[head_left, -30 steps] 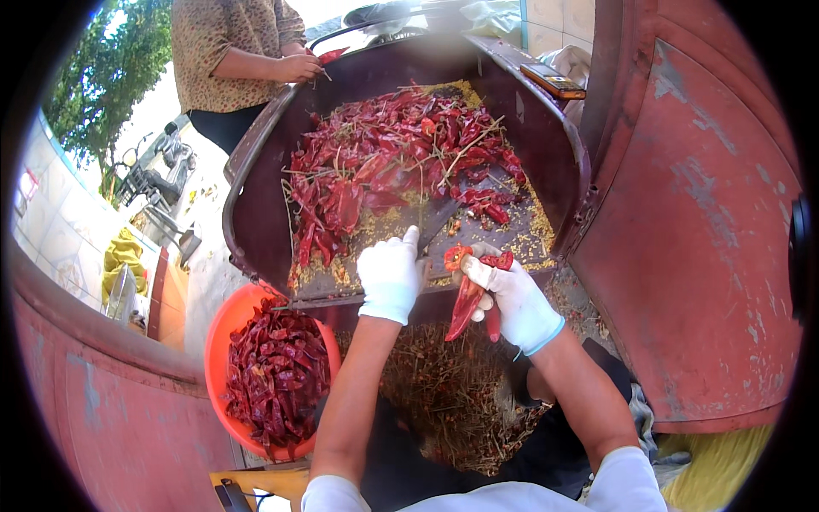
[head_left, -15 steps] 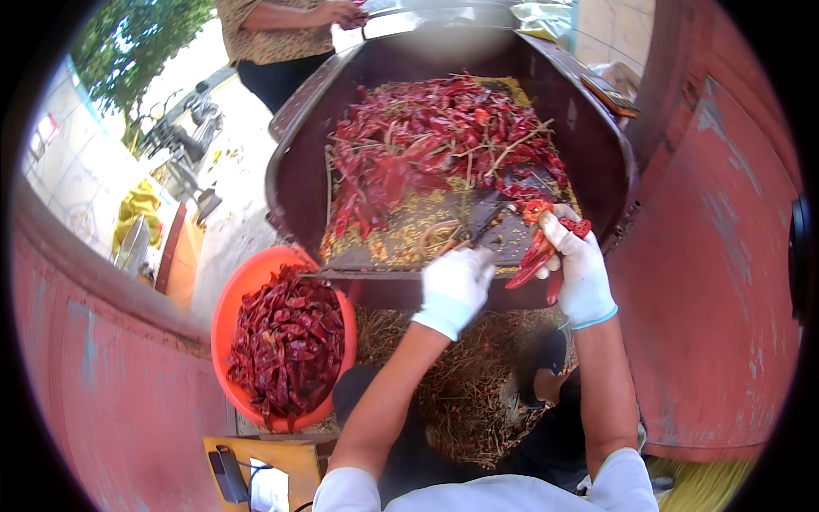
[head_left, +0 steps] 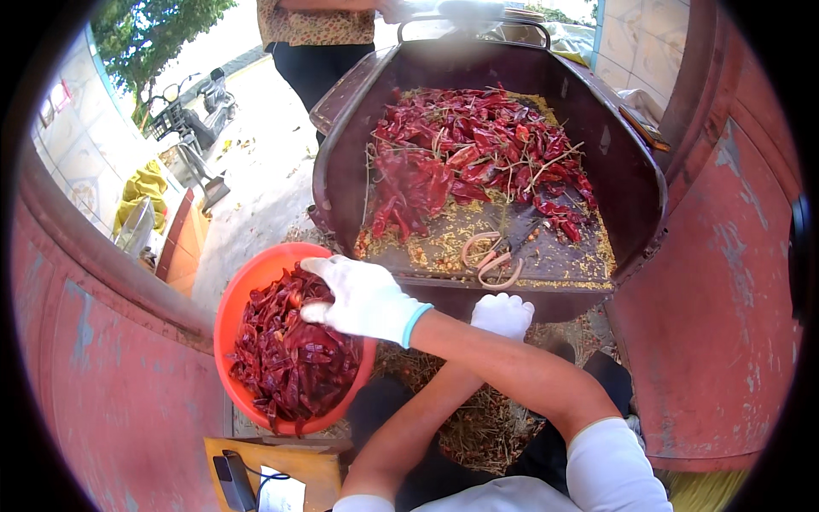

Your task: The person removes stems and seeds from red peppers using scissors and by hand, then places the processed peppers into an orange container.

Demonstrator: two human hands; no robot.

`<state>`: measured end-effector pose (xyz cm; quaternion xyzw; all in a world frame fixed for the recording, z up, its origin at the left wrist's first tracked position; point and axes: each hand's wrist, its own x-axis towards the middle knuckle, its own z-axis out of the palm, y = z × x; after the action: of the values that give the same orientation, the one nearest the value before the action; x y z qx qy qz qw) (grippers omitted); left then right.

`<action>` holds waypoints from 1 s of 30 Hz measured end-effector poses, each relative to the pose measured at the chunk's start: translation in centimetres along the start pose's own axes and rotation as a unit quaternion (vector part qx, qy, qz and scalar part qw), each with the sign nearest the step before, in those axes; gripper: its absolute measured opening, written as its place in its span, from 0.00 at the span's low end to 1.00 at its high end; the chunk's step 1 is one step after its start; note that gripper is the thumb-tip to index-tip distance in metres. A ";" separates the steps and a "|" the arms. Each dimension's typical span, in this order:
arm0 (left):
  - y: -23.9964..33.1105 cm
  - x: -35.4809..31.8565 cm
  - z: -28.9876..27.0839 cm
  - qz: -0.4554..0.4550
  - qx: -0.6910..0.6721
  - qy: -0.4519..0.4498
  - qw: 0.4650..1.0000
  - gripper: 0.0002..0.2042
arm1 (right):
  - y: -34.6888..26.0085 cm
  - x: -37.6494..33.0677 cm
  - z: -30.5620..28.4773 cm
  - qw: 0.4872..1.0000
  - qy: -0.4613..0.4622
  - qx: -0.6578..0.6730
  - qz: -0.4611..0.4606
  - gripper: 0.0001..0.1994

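1. Head view: right hand (head_left: 363,297) sits spread, fingers apart, chillies (head_left: 294,358) right beneath it in the basin (head_left: 229,316).
2. Left hand (head_left: 503,317) is clenched, nothing visible inside; scissors (head_left: 503,255) lie just beyond it, on the cart (head_left: 631,205).
3. Letting go low, mid-basin, probably keeps spills down.

Place is looking like open house gateway (head_left: 708,85) doubling as work spot. Scuffed red metal door panels (head_left: 734,358) are flanking left and right; pale patterned tile wall (head_left: 72,166) is running along far left. Outside, green leafy tree (head_left: 145,43) is rising over sunlit pale ground (head_left: 264,162); dark handlebarred vehicle (head_left: 196,128) is standing. Deep maroon metal cart bed (head_left: 631,179) is holding dried red peppers (head_left: 478,145).
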<state>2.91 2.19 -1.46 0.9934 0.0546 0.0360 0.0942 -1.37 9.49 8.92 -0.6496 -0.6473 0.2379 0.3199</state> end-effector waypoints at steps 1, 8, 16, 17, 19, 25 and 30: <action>-0.2 -0.3 -0.2 0.001 -0.006 -0.005 1.000 0.09 | 0.6 0.7 0.2 0.999 -0.003 0.033 0.000 0.31; -1.1 -1.1 1.7 -0.035 -0.098 0.045 0.994 0.11 | 13.4 2.9 -4.6 0.910 0.382 0.015 0.159 0.30; -2.2 -2.8 -0.4 -0.017 0.039 0.020 0.999 0.05 | 22.0 9.7 -5.3 0.860 0.356 0.059 0.360 0.29; -2.2 -2.9 -0.6 -0.015 0.044 0.018 0.999 0.05 | 22.6 9.6 -5.6 0.861 0.354 0.059 0.360 0.27; -2.2 -2.9 -0.7 -0.014 0.045 0.019 0.999 0.05 | 23.8 8.7 -6.0 0.856 0.363 0.160 0.332 0.21; -3.0 -3.3 -1.8 -0.033 0.024 0.052 0.998 0.05 | 18.9 0.3 -8.3 0.796 0.351 0.406 0.282 0.25; -3.6 -3.2 -2.7 -0.050 0.037 0.059 0.996 0.08 | 19.6 -5.6 -8.9 0.741 0.381 0.477 0.280 0.20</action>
<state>-0.85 5.88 0.30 0.9883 0.1114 0.0882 0.0553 18.28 3.86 0.21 -0.6009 -0.0627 0.3272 0.7266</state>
